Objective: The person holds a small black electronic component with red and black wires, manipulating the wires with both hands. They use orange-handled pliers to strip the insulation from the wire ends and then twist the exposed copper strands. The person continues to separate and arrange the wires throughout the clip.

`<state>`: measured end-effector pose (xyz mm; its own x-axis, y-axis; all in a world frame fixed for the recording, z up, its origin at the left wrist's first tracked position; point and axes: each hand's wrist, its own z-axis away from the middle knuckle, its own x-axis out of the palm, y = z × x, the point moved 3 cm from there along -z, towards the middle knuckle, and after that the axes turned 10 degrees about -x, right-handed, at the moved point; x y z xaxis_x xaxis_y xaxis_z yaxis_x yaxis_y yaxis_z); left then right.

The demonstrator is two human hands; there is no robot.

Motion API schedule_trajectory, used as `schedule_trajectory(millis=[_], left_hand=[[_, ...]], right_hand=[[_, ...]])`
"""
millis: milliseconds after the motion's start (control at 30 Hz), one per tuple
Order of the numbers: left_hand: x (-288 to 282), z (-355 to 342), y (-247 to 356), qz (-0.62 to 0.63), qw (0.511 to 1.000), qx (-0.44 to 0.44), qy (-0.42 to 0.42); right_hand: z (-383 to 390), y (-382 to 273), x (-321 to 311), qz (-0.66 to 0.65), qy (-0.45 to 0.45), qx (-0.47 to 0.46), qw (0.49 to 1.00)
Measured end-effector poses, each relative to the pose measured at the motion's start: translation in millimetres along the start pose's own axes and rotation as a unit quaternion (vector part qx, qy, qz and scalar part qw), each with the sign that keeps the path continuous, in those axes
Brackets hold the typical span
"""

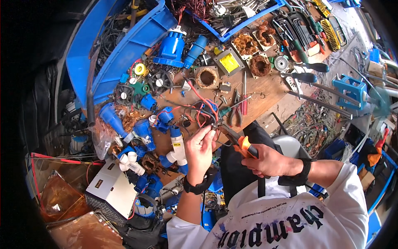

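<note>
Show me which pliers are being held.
The pliers with orange and black handles, gripped in the right hand. The other pair, beside the red-handled screwdriver, lies on the wooden tabletop with no hand on it.

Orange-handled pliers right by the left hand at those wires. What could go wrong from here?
1. The left hand's bare fingers sit close to the jaws of the orange-handled pliers in the right hand; a slip might nip them.
2. The wires are tangled, so the wrong one might get caught.
3. The red-handled screwdriver lies near the table edge; a bump might knock it off.
</note>
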<state>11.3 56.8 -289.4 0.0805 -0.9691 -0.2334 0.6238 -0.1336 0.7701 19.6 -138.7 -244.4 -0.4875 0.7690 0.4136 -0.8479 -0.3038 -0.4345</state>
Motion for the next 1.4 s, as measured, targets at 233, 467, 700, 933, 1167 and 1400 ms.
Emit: schedule_trajectory(millis=[233, 467, 700, 933, 1167, 1400], left_hand=[[-5.6, -3.3, -5.5, -0.011, 0.999, -0.029, -0.034], [-4.5, -6.2, -16.7, 0.005, 0.999, -0.027, -0.019], [-4.0, -9.1, -13.8, -0.033, 0.999, 0.034, 0.005], [-1.6, -6.0, -13.8, -0.016, 0.998, 0.056, 0.014], [-2.8, -6.7, -4.1, -0.029, 0.997, 0.067, -0.005], [-9.1, 22.8, 10.8, -0.117, 0.976, 0.099, 0.155]], right_hand=[[-2.1, 13.1, -7.9, -0.057, -0.025, 0.006, 0.998], [1.8, 5.0, -2.3, -0.252, -0.088, 0.074, 0.961], [-11.4, 17.0, -6.4, -0.042, -0.065, -0.013, 0.997], [0.1, -5.5, -9.2, 0.025, -0.075, 0.035, 0.996], [-2.2, 6.5, -1.7, -0.087, -0.094, 0.049, 0.991], [-8.5, 4.6, 5.0, -0.146, -0.062, -0.015, 0.987]])
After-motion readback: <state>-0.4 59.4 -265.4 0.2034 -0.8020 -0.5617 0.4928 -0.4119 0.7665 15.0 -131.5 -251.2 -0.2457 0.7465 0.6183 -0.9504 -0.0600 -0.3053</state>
